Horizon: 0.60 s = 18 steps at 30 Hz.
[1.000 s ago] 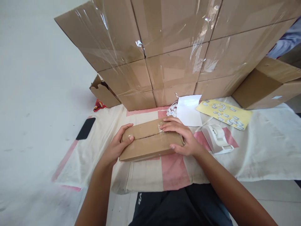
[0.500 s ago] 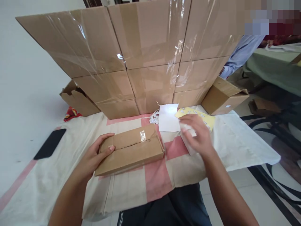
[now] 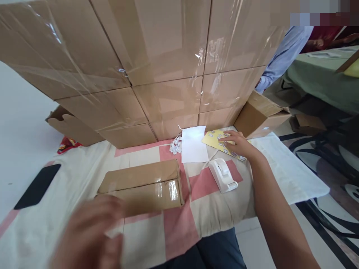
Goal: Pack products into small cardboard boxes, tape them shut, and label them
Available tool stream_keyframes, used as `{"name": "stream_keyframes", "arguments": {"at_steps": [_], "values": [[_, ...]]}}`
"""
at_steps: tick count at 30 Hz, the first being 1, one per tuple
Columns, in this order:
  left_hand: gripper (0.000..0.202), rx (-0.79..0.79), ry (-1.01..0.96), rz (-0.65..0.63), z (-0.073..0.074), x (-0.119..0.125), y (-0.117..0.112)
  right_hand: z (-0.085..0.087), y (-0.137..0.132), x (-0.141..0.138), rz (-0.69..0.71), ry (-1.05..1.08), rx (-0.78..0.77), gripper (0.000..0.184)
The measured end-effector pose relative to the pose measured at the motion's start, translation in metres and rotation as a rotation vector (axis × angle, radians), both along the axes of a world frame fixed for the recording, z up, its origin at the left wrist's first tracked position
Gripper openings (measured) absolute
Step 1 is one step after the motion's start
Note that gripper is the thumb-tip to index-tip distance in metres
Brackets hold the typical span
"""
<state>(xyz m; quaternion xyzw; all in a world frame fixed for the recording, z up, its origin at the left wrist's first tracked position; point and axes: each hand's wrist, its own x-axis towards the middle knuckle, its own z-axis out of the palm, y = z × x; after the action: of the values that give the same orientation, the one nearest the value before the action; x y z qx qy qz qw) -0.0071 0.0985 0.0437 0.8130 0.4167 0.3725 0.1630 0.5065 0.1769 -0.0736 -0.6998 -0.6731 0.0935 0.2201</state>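
A flat cardboard box, taped along its seam, lies on the pink and cream cloth in front of me. My left hand hovers close to the camera at the box's near left corner, smeared by motion, off the box. My right hand reaches to the far right and rests its fingertips on a yellow sticker sheet with several small labels. A white tape dispenser sits just below that hand, untouched.
A tall stack of taped cardboard boxes walls off the back. A white paper and crumpled scraps lie by it. A black phone lies at the left, a small box at the right. Another person's blue sleeve shows beyond.
My left hand has let go of the flat box and pulled back towards me. My right hand has moved from over the tape dispenser to the yellow sticker sheet. The view has shifted.
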Motion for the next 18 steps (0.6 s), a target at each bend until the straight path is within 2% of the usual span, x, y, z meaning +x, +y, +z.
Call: {"name": "stream_keyframes", "arguments": {"at_steps": [1, 3, 5, 7, 9, 11, 15, 18], "values": [[0.038, 0.086, -0.015, -0.207, -0.009, 0.021, -0.010, -0.003, -0.002, 0.001, 0.002, -0.002, -0.024, 0.033], [0.025, 0.038, 0.103, -0.628, -0.035, 0.072, -0.023, -0.005, -0.003, 0.002, -0.015, 0.000, -0.042, 0.035], [0.015, 0.080, 0.068, -0.997, -0.067, 0.123, -0.030, -0.005, -0.002, 0.001, -0.040, 0.009, -0.032, 0.036], [0.009, 0.175, 0.048, -1.230, -0.101, 0.161, -0.035, -0.003, 0.000, -0.004, -0.060, 0.016, 0.001, 0.035], [0.007, 0.218, 0.054, -1.254, -0.130, 0.182, -0.040, -0.001, 0.002, -0.012, -0.053, 0.016, 0.040, 0.035], [0.008, 0.264, 0.062, -1.228, -0.149, 0.190, -0.043, 0.000, 0.007, -0.021, -0.003, 0.013, 0.070, 0.038], [0.008, 0.262, 0.088, -1.186, -0.163, 0.191, -0.046, 0.000, 0.025, -0.037, 0.087, -0.015, 0.079, 0.050], [0.006, 0.243, 0.051, -1.161, -0.172, 0.195, -0.048, -0.006, 0.037, -0.043, 0.043, -0.130, 0.026, 0.052]]}}
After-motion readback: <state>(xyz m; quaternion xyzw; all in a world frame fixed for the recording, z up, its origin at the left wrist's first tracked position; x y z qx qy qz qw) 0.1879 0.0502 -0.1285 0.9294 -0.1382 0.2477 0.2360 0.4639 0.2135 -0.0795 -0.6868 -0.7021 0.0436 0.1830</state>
